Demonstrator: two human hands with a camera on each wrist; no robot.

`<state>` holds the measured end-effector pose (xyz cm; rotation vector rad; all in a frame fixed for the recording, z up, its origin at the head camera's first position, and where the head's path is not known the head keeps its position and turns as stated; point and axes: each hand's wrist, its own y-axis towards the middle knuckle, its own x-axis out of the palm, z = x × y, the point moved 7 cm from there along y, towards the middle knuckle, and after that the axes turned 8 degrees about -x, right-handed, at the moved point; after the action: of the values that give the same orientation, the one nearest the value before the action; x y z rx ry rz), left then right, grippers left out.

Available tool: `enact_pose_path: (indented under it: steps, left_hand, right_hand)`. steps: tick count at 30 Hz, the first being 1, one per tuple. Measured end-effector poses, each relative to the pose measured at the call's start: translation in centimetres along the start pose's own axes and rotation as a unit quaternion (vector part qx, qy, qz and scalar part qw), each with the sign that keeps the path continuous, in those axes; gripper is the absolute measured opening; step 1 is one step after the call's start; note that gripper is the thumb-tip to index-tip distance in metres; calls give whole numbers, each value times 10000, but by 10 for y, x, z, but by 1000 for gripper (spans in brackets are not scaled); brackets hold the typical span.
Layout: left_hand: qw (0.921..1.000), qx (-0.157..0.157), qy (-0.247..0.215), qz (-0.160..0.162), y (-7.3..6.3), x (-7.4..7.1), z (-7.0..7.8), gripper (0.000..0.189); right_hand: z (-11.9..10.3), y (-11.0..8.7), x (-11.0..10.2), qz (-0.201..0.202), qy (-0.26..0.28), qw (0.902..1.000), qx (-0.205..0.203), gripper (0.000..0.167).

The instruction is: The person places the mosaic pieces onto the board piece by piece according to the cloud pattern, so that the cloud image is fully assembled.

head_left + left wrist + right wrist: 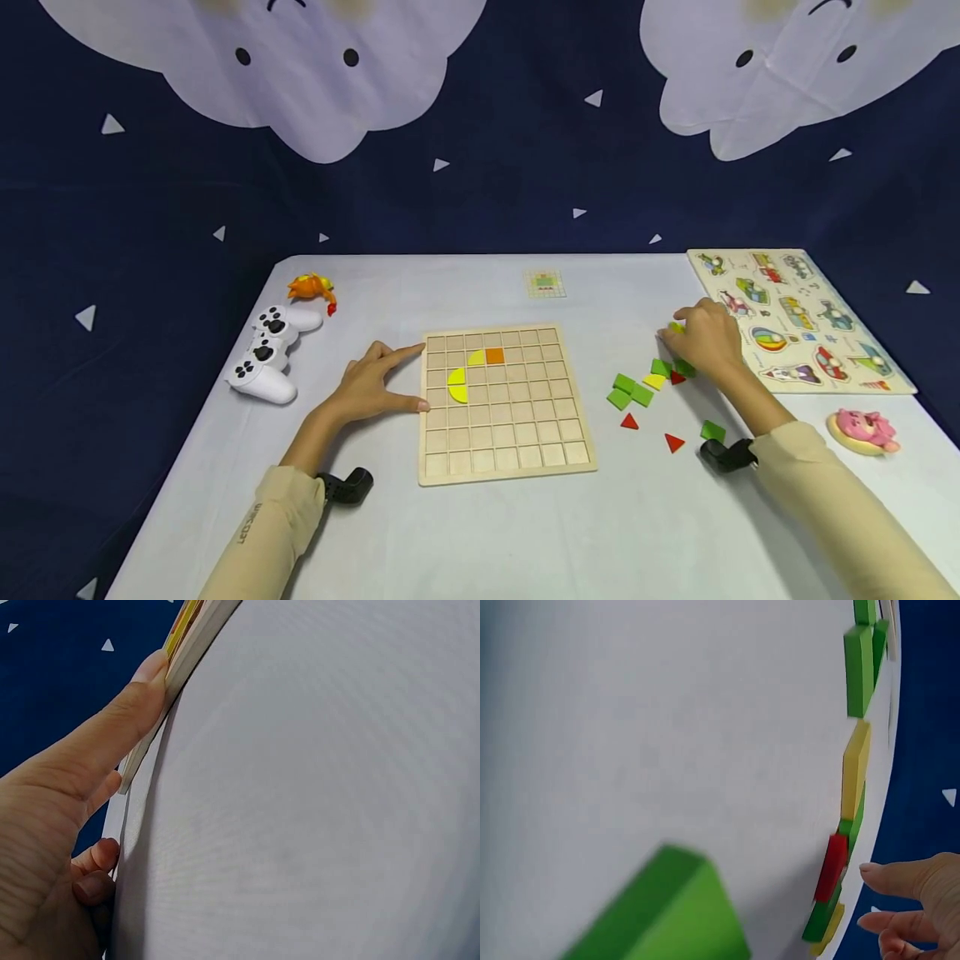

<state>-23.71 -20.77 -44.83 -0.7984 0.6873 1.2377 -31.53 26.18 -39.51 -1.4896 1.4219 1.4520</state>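
Observation:
A wooden grid board (510, 461) lies at mid-table, bearing two yellow curved pieces (457, 386) and an orange square (495, 356). My left hand (367, 387) touches the board's left edge with spread thumb and forefinger; in the left wrist view the thumb (112, 731) lies along that edge. My right hand (708, 337) hovers at the far end of the loose pieces, beside a yellow piece (677, 327). In the right wrist view, its thumb (900, 877) and fingers stand apart with nothing seen between them. Green blocks (641, 395) and red triangles (675, 442) lie nearby.
A small pattern card (545, 284) lies behind the board. On the right are a picture puzzle (810, 333) and a pink figure (864, 431). A white game controller (270, 354) and an orange toy (311, 288) sit at the left edge.

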Motion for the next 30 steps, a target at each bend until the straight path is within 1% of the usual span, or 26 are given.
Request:
enact_pose_path:
  steps: [5,9,18,25,30]
  left_hand:
    - [10000,-19,-25,-18,0,0,-1,97]
    - [10000,-25,-22,-17,0,-1,-1,97]
    - [10000,-26,28,-14,1,-1,-1,97]
    - [10000,-35,1,-23,1,-1,-1,97]
    - [10000,-44,-11,-39,2,0,-1,98]
  right_hand:
    - [13,-1,2,-222,-79,9992,332,45]
    - [17,-2,4,-316,-8,9984,464,43]
    - [20,-2,7,-418,138,9978,489,42]
    - [23,-2,8,-326,187,9980,518,40]
    - [25,-3,9,-346,244,9974,586,41]
